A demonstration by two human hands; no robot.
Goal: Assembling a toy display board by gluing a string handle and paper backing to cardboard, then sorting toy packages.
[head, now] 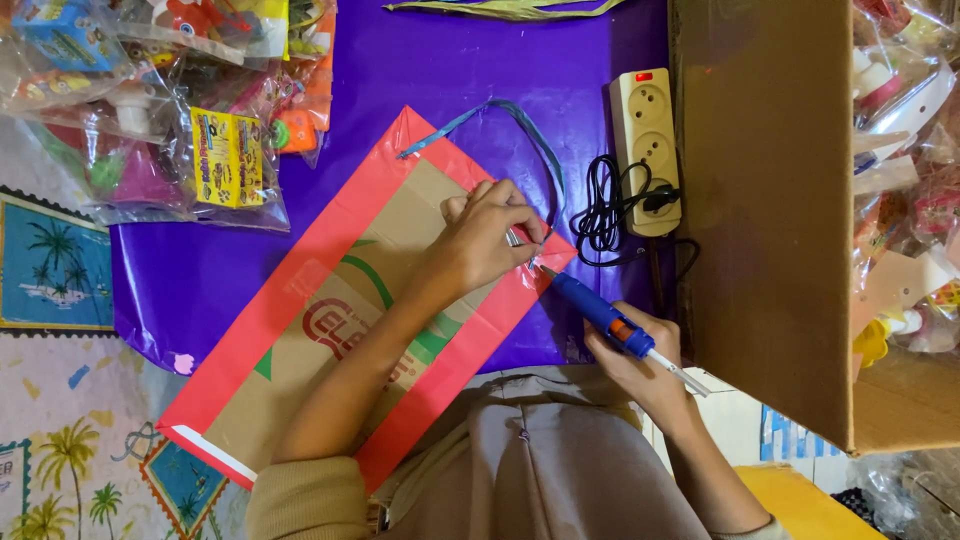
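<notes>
Nearest the camera, beige sleeves and a grey-beige garment fill the lower middle of the view. Just beyond, on the right, the right hand is closed around the handle of a blue glue gun with an orange trigger. The gun's long axis runs diagonally, its white glue stick trailing near and right past the hand, its nozzle pointing far and left. The nozzle tip meets the far right corner of a flat brown cardboard panel edged with red tape.

That panel lies on a shiny purple plastic sheet, its long axis slanting from near left to far right. The left hand rests on the panel's far right corner, fingers curled down and pinching a small silvery piece against the cardboard right beside the nozzle. A thin blue ribbon loops from that corner out over the purple sheet.

Right of the ribbon sits a cream power strip with a red switch, a black coiled cord plugged into it. Further right stands a large brown cardboard box. At the far left lie clear bags of colourful toys.
</notes>
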